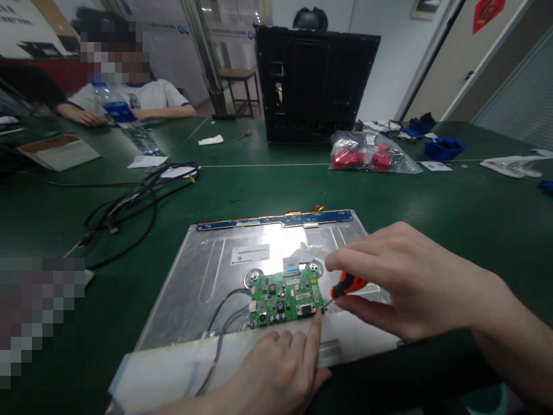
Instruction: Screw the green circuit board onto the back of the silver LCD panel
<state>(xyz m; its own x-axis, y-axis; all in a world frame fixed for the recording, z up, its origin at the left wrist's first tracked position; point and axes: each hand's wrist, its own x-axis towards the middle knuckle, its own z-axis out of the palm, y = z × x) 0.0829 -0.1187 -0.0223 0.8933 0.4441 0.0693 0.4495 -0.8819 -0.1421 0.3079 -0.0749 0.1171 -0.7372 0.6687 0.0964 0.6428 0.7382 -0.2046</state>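
A red and black screwdriver is gripped between the thumb and fingers of my right hand. Its thin shaft slants down to the lower right corner of a green circuit board. At that same corner rests the outstretched index finger of my left hand; its other fingers are bent over the panel's near edge. The board lies on the back of a silver display panel, with a flat ribbon cable at its top and dark cables at its left. A blue strip board runs along the panel's far edge.
A black monitor stands across the green table. Near it lies a plastic bag of red items. Tangled black cables and a water bottle are at left. A person sits opposite; a blue tray lies right.
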